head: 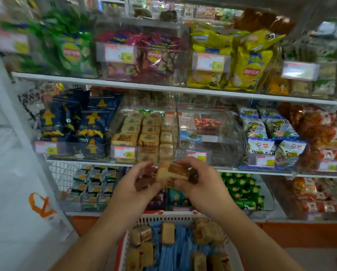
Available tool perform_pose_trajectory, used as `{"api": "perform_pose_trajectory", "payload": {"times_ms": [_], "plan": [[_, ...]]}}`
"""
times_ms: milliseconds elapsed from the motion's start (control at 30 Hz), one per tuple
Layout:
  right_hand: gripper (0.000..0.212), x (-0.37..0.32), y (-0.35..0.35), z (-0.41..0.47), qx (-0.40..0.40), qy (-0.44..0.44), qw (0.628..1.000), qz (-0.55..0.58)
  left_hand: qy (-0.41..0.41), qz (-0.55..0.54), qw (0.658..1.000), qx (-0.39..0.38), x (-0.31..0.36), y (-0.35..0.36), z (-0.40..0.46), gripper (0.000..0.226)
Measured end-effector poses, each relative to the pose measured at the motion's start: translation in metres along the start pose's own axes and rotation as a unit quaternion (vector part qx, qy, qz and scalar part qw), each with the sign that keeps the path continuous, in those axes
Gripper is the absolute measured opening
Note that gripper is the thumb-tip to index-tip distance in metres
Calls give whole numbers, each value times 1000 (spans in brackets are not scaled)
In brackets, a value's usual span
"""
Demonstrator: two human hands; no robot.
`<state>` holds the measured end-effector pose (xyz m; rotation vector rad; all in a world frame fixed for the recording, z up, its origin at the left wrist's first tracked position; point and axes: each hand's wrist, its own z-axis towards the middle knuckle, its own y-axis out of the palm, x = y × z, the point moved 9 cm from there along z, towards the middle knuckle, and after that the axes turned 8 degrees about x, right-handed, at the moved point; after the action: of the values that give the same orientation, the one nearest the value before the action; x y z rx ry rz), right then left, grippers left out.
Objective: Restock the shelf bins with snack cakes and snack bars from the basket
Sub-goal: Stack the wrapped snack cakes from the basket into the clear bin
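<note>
Store shelf, head view, read left to right. On the middle shelf I see dark blue snack bags with yellow figures, then a clear plastic shelf bin holding rows of tan wrapped snack cakes, with a white and red price tag on its front. Just beside it stands a second clear plastic bin, mostly bare, with a few small red wrapped items at the back.

In front of these bins, my left hand closes its grip on a brown wrapped snack cake at the left end of a small bunch of wrapped snack cakes. My right hand pinches the right end of the same bunch, thumb underneath. The bunch is held in the air between both hands, below the filled bin's front edge.

Beneath the forearms, a white slotted plastic basket with red rim holds further tan cakes and blue wrapped bars.
</note>
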<state>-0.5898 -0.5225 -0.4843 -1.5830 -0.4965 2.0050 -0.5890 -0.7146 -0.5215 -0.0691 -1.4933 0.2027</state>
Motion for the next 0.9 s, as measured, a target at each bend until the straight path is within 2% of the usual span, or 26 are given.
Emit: {"api": "perform_pose_trajectory", "payload": {"times_ms": [67, 133, 200, 300, 400, 500, 700, 900], "plan": [[41, -16, 3, 33, 19, -19, 999, -42, 52, 99, 993, 32, 4, -16, 28, 53], [39, -30, 12, 71, 30, -35, 997, -60, 108, 240, 964, 43, 6, -25, 55, 62], [37, -38, 26, 108, 31, -45, 994, -94, 101, 330, 938, 45, -5, -34, 78, 73], [39, -36, 56, 150, 3, -48, 986, -157, 58, 397, 914, 56, -25, -46, 100, 88], [37, -25, 83, 170, -36, -44, 980, -190, 47, 416, 907, 53, -40, -47, 106, 95], [37, -13, 105, 177, -75, -36, 977, -195, 65, 425, 901, 60, -44, -45, 101, 92], [31, -4, 117, 178, -96, -22, 982, -161, 84, 428, 897, 68, -53, -46, 100, 94], [48, 11, 124, 172, -129, -2, 977, -169, 90, 413, 904, 59, -57, -45, 102, 92]]}}
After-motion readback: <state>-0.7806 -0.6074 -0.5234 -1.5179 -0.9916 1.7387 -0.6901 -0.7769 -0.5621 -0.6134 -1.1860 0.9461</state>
